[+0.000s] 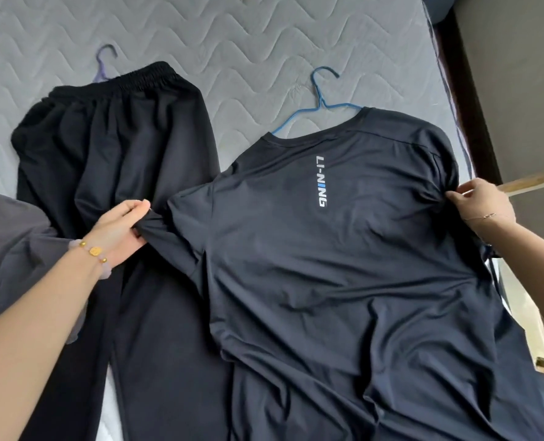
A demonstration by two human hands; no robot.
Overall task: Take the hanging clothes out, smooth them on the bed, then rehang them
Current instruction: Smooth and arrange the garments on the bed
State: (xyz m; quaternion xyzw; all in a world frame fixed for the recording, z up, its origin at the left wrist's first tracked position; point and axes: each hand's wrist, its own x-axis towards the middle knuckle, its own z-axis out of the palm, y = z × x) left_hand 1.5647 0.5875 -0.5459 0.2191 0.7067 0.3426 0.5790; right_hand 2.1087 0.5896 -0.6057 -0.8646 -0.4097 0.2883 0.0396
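A dark navy T-shirt (344, 256) with white lettering down its back lies spread on the grey quilted bed (232, 36), still on a blue hanger (320, 100) whose hook sticks out past the collar. My left hand (122, 227) grips the end of the shirt's left sleeve. My right hand (480, 202) pinches the right sleeve at the bed's edge. The two sleeves are pulled apart, and the fabric between them shows soft wrinkles.
Black trousers (111, 148) on a purple hanger (103, 63) lie left of the shirt, partly under its sleeve. A grey garment (6, 243) lies at the far left. A dark bed frame (468, 106) and a pale wooden piece (531, 183) run along the right.
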